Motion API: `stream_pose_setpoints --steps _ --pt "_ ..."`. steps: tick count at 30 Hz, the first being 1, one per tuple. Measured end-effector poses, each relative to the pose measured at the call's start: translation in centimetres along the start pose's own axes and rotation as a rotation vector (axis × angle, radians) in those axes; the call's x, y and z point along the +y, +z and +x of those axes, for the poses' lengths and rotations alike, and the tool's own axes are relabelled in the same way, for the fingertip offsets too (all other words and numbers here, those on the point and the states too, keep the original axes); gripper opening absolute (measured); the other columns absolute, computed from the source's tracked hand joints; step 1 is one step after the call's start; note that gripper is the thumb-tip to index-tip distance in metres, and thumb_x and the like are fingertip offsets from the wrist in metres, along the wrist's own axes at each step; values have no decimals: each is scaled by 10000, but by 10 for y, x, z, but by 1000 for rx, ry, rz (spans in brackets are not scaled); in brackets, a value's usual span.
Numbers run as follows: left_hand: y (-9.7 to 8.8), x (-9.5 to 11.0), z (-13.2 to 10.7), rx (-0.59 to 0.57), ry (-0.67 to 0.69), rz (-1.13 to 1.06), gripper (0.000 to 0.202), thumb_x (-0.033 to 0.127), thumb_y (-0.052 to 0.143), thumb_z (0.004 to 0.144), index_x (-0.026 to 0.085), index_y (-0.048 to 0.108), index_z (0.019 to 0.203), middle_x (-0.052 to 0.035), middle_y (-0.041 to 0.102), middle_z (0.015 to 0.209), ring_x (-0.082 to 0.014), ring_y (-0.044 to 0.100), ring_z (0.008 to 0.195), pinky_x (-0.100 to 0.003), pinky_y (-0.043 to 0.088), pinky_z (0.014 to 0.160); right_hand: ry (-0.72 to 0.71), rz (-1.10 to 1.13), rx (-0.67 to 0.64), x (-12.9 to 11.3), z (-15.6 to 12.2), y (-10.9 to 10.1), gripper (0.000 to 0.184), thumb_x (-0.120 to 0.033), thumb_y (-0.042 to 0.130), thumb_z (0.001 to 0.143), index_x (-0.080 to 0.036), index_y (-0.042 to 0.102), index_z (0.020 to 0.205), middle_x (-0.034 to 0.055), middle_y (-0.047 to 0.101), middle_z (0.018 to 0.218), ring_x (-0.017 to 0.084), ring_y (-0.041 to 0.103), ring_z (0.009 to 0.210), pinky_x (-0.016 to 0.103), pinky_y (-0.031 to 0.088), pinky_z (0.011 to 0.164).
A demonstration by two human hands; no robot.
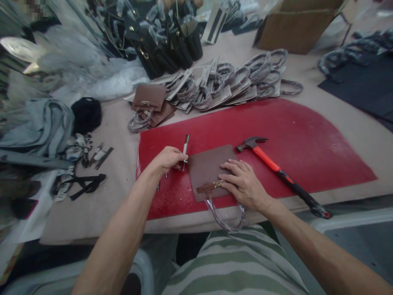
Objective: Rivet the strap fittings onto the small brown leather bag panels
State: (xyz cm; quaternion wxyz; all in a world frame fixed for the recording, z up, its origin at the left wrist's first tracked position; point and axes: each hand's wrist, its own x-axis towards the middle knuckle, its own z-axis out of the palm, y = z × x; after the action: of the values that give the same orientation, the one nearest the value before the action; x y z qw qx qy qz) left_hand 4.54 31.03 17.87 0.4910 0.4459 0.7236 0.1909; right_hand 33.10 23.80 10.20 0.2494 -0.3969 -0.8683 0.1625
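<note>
My left hand point(170, 159) pinches a slim metal punch-like tool point(186, 144), held upright just left of a brown leather bag panel point(205, 164). Fingers spread, my right hand point(244, 182) lies on the panel's right side, beside a brown strap with a metal clasp point(211, 186). A plastic-wrapped handle point(225, 221) hangs from the panel's near edge, over the table edge. Right of the panel rests a claw hammer point(267, 157) with an orange and black grip. Small metal pieces point(159, 186) lie below my left hand, partly hidden by the forearm.
A red mat point(307, 143) covers the middle of the table point(116, 196). Behind it lie stacked panels with wrapped handles point(221, 84), black bags point(166, 49) and a cardboard box point(297, 28). At left are grey cloth point(39, 127) and black straps point(87, 184); dark panels point(365, 82) sit right.
</note>
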Motion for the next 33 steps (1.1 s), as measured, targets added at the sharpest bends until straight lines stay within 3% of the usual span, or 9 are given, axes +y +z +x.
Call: stream_pose_setpoints --steps 3,5,13,18,21,24,28,31,33 --pt "13 -24 -35 -84 96 -467 332 307 835 550 105 672 756 -36 635 715 -115 542 562 -227 433 511 10 8 -6 1 0 0 263 -339 564 980 -249 740 1153 93 614 1388 332 463 1381 602 378 1135" --pt "26 -41 -53 -30 166 -554 434 337 861 535 106 702 866 -40 662 796 -114 568 647 -217 460 574 15 17 -19 -1 -1 -1 270 -321 588 960 -247 728 1178 103 599 1407 341 451 1393 619 369 1139" --pt "67 -90 -83 181 413 -387 261 322 697 800 151 695 997 -32 691 895 -140 620 775 -246 498 737 34 30 5 -22 -26 -2 403 -176 596 865 -188 633 1266 139 572 1415 341 449 1376 620 374 1144" --pt "74 -95 -96 222 502 -326 214 318 649 851 165 680 997 -66 708 1013 -177 660 906 -277 527 829 18 32 47 -32 -46 -4 542 -12 478 748 -182 620 1243 134 590 1381 307 503 1316 573 436 1101" --pt "78 -94 -100 234 547 -293 193 314 636 847 168 666 968 -84 703 1066 -199 669 961 -302 539 873 74 50 137 -41 -57 -4 517 -22 478 757 -201 628 1218 140 587 1378 301 538 1284 557 475 1064" --pt "80 -96 -102 225 573 -283 178 311 619 859 168 655 958 -95 700 1066 -208 677 972 -313 549 879 336 129 407 -55 -79 1 354 -197 586 868 -215 627 1220 151 591 1358 308 563 1259 560 481 1072" --pt "82 -105 -103 234 587 -332 173 302 611 889 170 654 991 -92 704 1051 -206 684 977 -321 545 907 973 619 680 -74 -122 17 265 -446 627 887 -241 665 1050 106 708 1105 284 681 1033 512 579 929" --pt "84 -115 -102 205 545 -486 219 339 630 909 163 642 1039 -86 711 1016 -205 699 950 -324 561 893 1339 1295 449 -84 -143 32 232 -399 583 885 -195 690 900 123 754 952 279 733 875 475 616 794" --pt "86 -119 -102 180 538 -544 235 355 645 911 161 639 1044 -84 709 1019 -206 703 953 -324 573 884 1373 1651 186 -90 -145 41 222 -321 603 864 -147 727 923 153 765 1009 271 744 928 438 609 825"
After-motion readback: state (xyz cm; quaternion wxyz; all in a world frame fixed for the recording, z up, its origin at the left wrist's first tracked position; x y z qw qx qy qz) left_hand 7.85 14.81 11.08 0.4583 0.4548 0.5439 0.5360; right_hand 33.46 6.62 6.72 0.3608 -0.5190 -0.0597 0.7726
